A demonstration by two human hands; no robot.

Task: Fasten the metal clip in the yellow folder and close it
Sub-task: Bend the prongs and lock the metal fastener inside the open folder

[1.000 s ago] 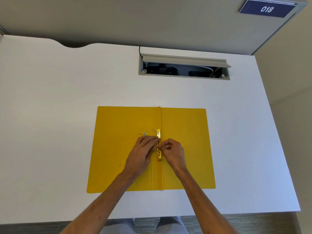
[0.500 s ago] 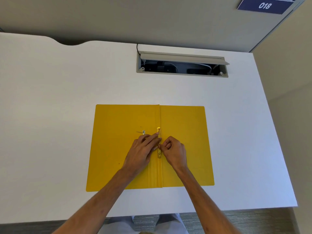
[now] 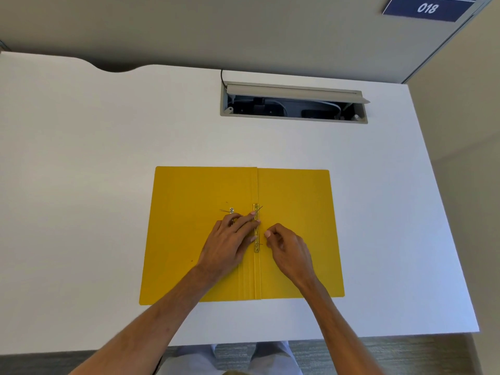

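While the yellow folder [image 3: 205,190] lies open, both hands work its metal clip [image 3: 256,212].
Left hand [image 3: 227,244] fingers extended, pressing the clip; right hand [image 3: 289,250] curled, fingertips pinched together beside it.

so that's one yellow folder [image 3: 295,212], one metal clip [image 3: 256,209], two hands, one worktop [image 3: 108,158], one number sign [image 3: 427,8].

Table: white top [image 3: 108,185] with a curved notch in its far edge near the left corner.
Cable hatch: grey recessed opening [image 3: 293,102] near the far edge, lid raised, dark cables inside.
Wall: grey partition [image 3: 216,31] behind the table.
Sign: dark blue plate [image 3: 427,8] reading 018, upper right.
Floor: grey carpet [image 3: 392,353] by the near edge.
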